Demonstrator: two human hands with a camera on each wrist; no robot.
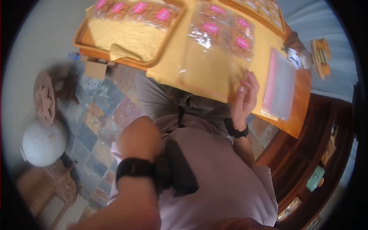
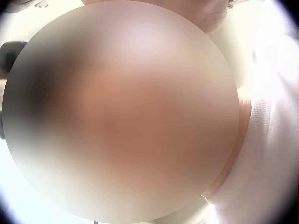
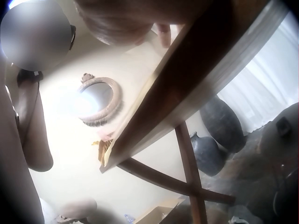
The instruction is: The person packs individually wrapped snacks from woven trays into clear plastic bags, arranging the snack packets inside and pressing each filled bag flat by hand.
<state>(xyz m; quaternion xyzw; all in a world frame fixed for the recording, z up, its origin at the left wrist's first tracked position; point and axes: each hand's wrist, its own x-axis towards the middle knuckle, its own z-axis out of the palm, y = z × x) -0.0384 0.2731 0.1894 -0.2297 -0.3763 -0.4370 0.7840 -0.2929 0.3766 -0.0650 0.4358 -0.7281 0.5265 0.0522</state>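
My right hand (image 1: 247,96) is at the near edge of the yellow-covered table (image 1: 168,73), fingers loosely extended and holding nothing visible. Clear plastic packets with pink labels (image 1: 211,28) lie on the cover beyond it. To its right is a stack of flat clear plastic bags (image 1: 281,86). My left hand (image 1: 140,136) is raised in front of my torso, away from the table, blurred and bent at the wrist, with its fingers hidden. A blurred disc fills most of the left wrist view. From below, the right wrist view shows the right hand (image 3: 126,21) beside the table's edge.
A wicker tray (image 1: 78,38) at the table's left holds more pink-labelled packets. Another tray (image 1: 281,25) sits at the far right. Dark wooden shelving (image 1: 276,157) curves along the right side; a white round pot (image 1: 44,143) stands at left. Dark jars (image 3: 222,123) stand beyond the table leg.
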